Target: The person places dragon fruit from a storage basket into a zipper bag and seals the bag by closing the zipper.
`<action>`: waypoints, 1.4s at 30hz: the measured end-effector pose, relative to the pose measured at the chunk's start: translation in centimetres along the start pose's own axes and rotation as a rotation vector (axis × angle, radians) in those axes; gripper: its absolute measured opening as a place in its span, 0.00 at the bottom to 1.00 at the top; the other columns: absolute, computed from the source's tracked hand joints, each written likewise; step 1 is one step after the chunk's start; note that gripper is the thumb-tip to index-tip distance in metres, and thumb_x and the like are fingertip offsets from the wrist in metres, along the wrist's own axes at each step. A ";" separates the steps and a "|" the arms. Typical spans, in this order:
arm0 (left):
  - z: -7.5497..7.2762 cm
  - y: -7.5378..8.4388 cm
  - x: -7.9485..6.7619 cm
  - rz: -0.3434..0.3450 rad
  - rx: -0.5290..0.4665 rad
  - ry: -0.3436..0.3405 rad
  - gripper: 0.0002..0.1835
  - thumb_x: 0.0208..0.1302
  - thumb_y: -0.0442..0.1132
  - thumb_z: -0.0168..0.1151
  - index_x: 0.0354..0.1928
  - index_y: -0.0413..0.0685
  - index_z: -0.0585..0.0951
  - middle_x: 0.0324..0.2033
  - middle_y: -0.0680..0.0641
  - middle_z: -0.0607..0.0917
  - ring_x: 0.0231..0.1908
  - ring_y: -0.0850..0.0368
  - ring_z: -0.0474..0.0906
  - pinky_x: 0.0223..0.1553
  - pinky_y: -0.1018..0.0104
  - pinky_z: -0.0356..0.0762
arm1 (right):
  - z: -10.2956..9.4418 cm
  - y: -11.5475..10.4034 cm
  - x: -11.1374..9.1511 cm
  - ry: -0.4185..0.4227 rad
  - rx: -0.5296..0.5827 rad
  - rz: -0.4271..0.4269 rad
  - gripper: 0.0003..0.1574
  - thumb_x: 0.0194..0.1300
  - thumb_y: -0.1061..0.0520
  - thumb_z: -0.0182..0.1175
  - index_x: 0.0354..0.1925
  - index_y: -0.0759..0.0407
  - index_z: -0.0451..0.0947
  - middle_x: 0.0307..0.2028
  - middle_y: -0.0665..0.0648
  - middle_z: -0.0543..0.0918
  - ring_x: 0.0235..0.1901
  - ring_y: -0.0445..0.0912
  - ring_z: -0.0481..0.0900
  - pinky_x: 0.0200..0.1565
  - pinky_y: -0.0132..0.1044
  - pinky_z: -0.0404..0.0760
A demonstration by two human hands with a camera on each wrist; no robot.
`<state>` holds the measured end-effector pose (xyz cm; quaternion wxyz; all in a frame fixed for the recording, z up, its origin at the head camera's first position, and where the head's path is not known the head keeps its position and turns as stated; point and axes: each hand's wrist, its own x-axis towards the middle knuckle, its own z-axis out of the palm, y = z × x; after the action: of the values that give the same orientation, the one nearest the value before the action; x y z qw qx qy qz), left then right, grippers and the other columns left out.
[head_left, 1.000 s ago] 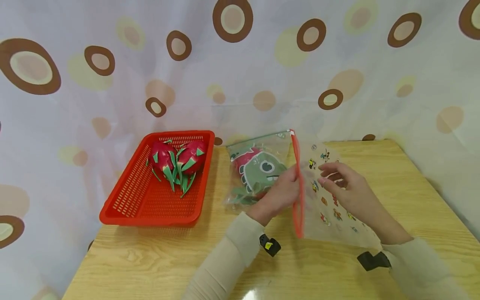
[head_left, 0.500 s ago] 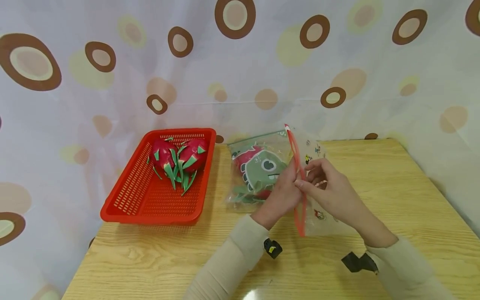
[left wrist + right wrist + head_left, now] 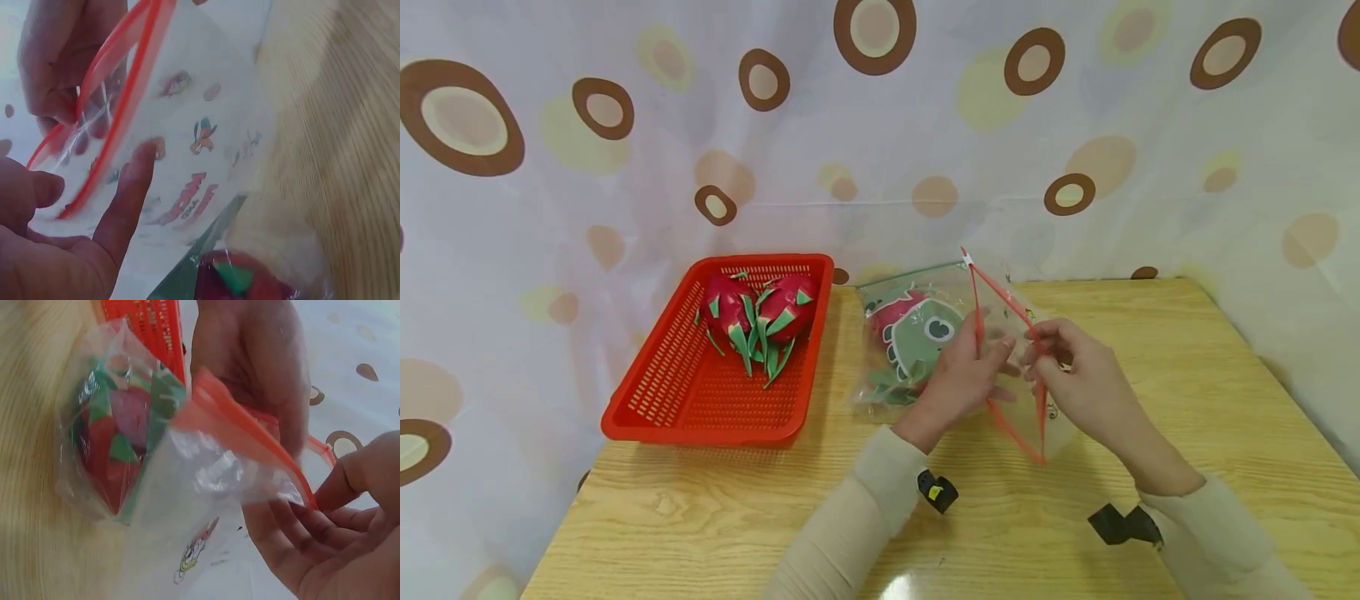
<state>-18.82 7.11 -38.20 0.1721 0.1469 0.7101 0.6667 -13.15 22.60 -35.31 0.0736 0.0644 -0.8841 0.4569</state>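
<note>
A clear zip bag [image 3: 1011,312] with a red zip edge and small cartoon prints hangs between both hands, its mouth spread apart. My right hand [image 3: 1078,379] pinches the right side of that red edge between thumb and fingers. At the mouth, my left hand [image 3: 966,371] has its fingers extended and spread, with the thumb apart from them. In the left wrist view, its straight index finger [image 3: 128,194] lies against the printed plastic. Just behind the left hand, a second zip bag [image 3: 917,333] with a green dinosaur print holds a dragon fruit [image 3: 115,450].
To the left, a red plastic basket [image 3: 700,433] holds two dragon fruits [image 3: 786,308] with green-tipped scales. Everything rests on a wooden table [image 3: 700,517]. A spotted cloth [image 3: 880,158] hangs behind its far edge.
The right hand has moved to the red zip edge and taken hold of it. The bag's mouth has parted into a wide gap, and the left fingers have spread out there.
</note>
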 end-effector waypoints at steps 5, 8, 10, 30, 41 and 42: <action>-0.7 0.0 -0.1 0.049 0.191 -0.015 0.29 0.77 0.38 0.47 0.77 0.57 0.57 0.29 0.45 0.78 0.20 0.51 0.83 0.23 0.58 0.84 | -0.6 0.5 0.1 0.096 -0.053 -0.053 0.14 0.75 0.57 0.50 0.51 0.64 0.75 0.33 0.61 0.82 0.23 0.42 0.81 0.23 0.33 0.81; -1.1 0.0 -0.1 0.042 0.217 -0.025 0.29 0.75 0.33 0.47 0.75 0.55 0.60 0.27 0.46 0.74 0.14 0.48 0.80 0.21 0.52 0.84 | -1.2 0.9 0.3 0.131 -0.069 -0.053 0.14 0.75 0.54 0.52 0.49 0.63 0.77 0.31 0.59 0.81 0.18 0.41 0.78 0.19 0.34 0.79; -1.4 0.0 0.0 0.036 0.241 -0.010 0.28 0.74 0.31 0.48 0.73 0.52 0.61 0.31 0.47 0.74 0.13 0.50 0.80 0.21 0.52 0.84 | -1.6 1.1 0.3 0.150 -0.076 -0.035 0.14 0.75 0.54 0.53 0.49 0.62 0.77 0.30 0.56 0.81 0.17 0.41 0.78 0.19 0.34 0.79; -4.2 -0.3 -0.4 -0.001 0.322 0.023 0.20 0.72 0.31 0.55 0.64 0.47 0.72 0.52 0.41 0.79 0.12 0.57 0.76 0.22 0.54 0.84 | -5.3 2.1 0.3 0.243 -0.025 0.072 0.14 0.73 0.57 0.51 0.53 0.63 0.73 0.33 0.49 0.79 0.21 0.38 0.83 0.23 0.36 0.85; -6.5 0.6 -1.0 -0.062 0.214 -0.044 0.15 0.70 0.30 0.57 0.55 0.54 0.78 0.49 0.43 0.79 0.17 0.54 0.77 0.30 0.44 0.85 | -7.3 2.1 -0.1 0.330 -0.141 -0.001 0.13 0.70 0.59 0.55 0.50 0.61 0.78 0.35 0.36 0.77 0.22 0.26 0.80 0.22 0.30 0.82; -6.6 0.8 -1.1 -0.063 0.213 -0.048 0.15 0.70 0.30 0.57 0.55 0.54 0.78 0.49 0.43 0.79 0.17 0.54 0.77 0.30 0.44 0.85 | -7.5 2.0 -0.2 0.342 -0.171 -0.023 0.12 0.70 0.59 0.55 0.49 0.60 0.79 0.34 0.34 0.77 0.21 0.25 0.79 0.20 0.28 0.80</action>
<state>-20.73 0.74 -36.96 0.1934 0.1582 0.7767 0.5782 -12.80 29.86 -32.69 0.2331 -0.0108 -0.8935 0.3836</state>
